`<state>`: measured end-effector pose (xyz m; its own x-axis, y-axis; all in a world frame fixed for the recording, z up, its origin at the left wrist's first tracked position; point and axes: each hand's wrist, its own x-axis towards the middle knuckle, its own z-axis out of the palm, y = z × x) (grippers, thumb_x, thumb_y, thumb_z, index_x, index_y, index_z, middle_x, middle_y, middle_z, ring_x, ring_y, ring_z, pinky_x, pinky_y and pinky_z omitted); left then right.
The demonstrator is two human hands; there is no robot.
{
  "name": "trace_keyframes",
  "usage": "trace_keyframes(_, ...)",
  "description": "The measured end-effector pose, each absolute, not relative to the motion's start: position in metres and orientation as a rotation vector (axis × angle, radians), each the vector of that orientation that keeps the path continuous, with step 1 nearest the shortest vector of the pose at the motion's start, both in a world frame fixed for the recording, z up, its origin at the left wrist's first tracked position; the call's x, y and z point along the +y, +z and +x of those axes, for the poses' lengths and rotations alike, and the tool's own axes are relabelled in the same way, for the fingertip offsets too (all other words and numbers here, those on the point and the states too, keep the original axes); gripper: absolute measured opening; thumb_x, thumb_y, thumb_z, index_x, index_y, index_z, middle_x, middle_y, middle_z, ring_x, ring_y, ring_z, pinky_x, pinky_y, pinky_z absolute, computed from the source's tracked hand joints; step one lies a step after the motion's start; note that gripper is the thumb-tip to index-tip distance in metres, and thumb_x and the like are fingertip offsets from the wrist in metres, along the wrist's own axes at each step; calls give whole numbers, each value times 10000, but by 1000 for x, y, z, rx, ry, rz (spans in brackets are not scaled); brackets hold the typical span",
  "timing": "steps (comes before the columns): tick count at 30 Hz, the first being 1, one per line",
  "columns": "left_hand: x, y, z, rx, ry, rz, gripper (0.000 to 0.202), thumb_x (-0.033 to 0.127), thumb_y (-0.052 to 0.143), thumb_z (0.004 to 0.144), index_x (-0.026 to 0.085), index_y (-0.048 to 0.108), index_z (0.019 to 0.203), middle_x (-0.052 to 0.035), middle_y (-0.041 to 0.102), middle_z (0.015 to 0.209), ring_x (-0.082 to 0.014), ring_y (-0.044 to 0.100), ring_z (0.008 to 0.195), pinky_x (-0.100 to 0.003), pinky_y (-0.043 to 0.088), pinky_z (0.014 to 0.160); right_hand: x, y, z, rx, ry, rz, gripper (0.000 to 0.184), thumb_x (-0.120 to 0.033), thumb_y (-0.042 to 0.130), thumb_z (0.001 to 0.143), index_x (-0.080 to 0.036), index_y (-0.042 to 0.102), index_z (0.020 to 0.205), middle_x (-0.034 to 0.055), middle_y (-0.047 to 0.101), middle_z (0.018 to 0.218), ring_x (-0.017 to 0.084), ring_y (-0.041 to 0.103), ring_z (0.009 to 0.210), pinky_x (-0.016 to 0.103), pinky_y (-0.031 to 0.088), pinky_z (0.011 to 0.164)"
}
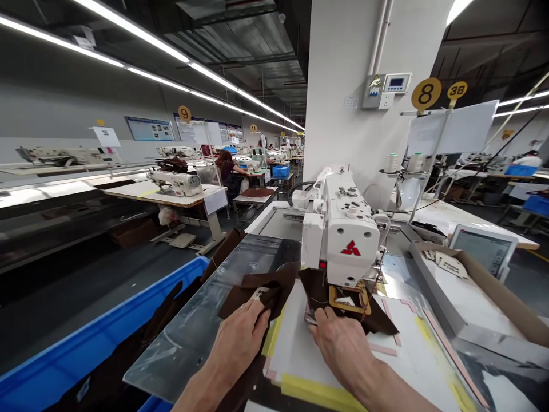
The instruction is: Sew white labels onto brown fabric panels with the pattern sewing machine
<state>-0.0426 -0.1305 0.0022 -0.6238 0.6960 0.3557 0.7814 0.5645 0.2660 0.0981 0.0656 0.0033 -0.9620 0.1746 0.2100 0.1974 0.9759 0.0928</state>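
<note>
My left hand (pixel 238 340) rests on a piece of dark brown fabric (pixel 261 289) left of the white sewing machine (pixel 343 229); its fingers are curled over the fabric's edge, pinching it. My right hand (pixel 341 337) presses a second brown fabric piece (pixel 377 320) flat on the machine bed, fingers stretched toward the yellow clamp frame (pixel 347 297) under the machine head. A small white label shows on the fabric near my left fingertips.
A blue bin (pixel 86 355) with brown fabric stands at the lower left. A cardboard tray (pixel 493 286) with labels and a touch-screen panel (pixel 484 249) lie to the right. Thread cones (pixel 392 163) stand behind the machine. Another person sits at a far station (pixel 227 169).
</note>
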Motion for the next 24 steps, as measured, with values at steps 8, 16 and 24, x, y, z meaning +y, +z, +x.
trace_keyframes(8,-139,8,-50,-2628,-533,-1237,307,347,335,1063,230,595,950,-91,720,970,-287,722,861,-378,530,679,64,1,92,-2951,-67,-86,127,-62,581,924,-172,634,960,71,726,847,222,715,624,278,470,513)
trace_keyframes(16,-40,22,-50,-2492,-253,-1721,369,341,477,1088,197,639,1387,-121,577,1521,-345,530,1409,-562,416,1157,143,-35,207,-2560,202,-334,299,-456,418,1090,-293,665,1131,3,762,899,186,747,602,244,510,475)
trace_keyframes(24,8,9,-53,-2520,-175,-1808,213,198,502,1050,210,676,928,-88,697,1042,-307,670,1001,-446,508,839,196,-54,250,-2347,329,-684,457,-639,425,1059,-292,717,1115,43,803,1041,227,793,733,269,611,544)
